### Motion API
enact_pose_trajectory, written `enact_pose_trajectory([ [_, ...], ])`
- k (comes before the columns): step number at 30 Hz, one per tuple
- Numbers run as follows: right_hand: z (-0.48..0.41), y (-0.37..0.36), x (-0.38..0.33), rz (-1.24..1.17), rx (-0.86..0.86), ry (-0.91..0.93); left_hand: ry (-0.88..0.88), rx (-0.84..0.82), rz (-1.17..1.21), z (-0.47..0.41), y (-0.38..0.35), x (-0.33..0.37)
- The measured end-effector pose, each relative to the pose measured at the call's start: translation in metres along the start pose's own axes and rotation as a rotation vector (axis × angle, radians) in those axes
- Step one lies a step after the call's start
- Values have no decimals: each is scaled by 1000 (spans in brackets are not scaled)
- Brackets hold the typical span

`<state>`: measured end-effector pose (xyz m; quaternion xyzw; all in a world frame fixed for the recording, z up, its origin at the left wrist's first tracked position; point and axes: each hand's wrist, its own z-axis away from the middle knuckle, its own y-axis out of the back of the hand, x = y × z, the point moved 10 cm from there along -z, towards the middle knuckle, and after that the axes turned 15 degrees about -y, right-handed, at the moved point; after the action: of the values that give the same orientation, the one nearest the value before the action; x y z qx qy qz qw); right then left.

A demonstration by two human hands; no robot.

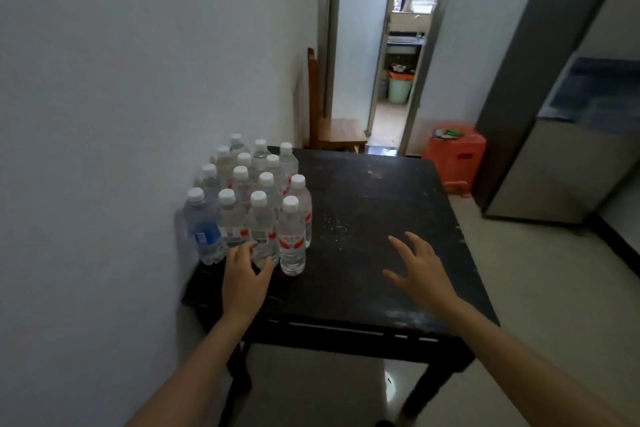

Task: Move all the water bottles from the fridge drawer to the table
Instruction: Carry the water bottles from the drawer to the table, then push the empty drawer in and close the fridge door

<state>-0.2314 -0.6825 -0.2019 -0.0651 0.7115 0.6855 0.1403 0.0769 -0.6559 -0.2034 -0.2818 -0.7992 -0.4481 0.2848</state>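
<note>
Bare and empty, my left hand [244,273] hangs over the near left part of the table [374,218], fingers spread and loosely curled toward the front row of bottles [256,198]. Its fingertips sit just in front of 1 bottle, and I cannot tell whether they touch it; nothing is gripped. My right hand [420,270] hovers open over the middle of the table, palm down, fingers splayed, holding nothing, well apart from the bottles.

Just right of my left hand stands the nearest bottle [292,236], upright, clear, white cap, red mark on its label. Behind and left of it the other bottles stand upright in a tight cluster on the far left side of the table, against the wall [138,80]. I count about 15 white caps. The bottle at the near left corner of the cluster [204,229] has a blue label; the others that show labels have red and white ones.

Dark and scuffed, the tabletop has pale specks near its middle. Beyond its far edge a wooden chair [332,121] stands by the wall, beside an open doorway [398,80]. To the right of the doorway an orange stool [457,156] sits on the floor, and a grey fridge [561,114] rises at the far right.
</note>
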Motion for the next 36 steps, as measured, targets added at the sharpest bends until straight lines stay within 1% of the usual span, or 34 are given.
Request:
enact_pose_trajectory([
  [2,29,8,28,19,9,-80,-77,-70,34,3,-16,25],
  [8,108,58,117,12,129,-286,-309,-227,156,25,-64,109],
  [12,163,87,165,27,202,-369,-440,-299,189,47,-90,167],
  [14,197,100,197,53,230,-418,-550,-364,164,67,-110,207],
  [17,247,115,241,41,246,-512,-739,-497,36,108,-143,259],
  [19,286,120,270,24,260,-558,-817,-568,16,143,-163,290],
  [23,377,126,332,16,244,-729,-866,-646,69,221,-193,348],
  [27,451,145,383,18,292,-815,-922,-659,72,285,-213,397],
  [31,498,163,418,13,319,-874,-943,-723,89,330,-230,435],
  [36,530,180,457,79,327,-923,-998,-759,84,363,-256,484],
])
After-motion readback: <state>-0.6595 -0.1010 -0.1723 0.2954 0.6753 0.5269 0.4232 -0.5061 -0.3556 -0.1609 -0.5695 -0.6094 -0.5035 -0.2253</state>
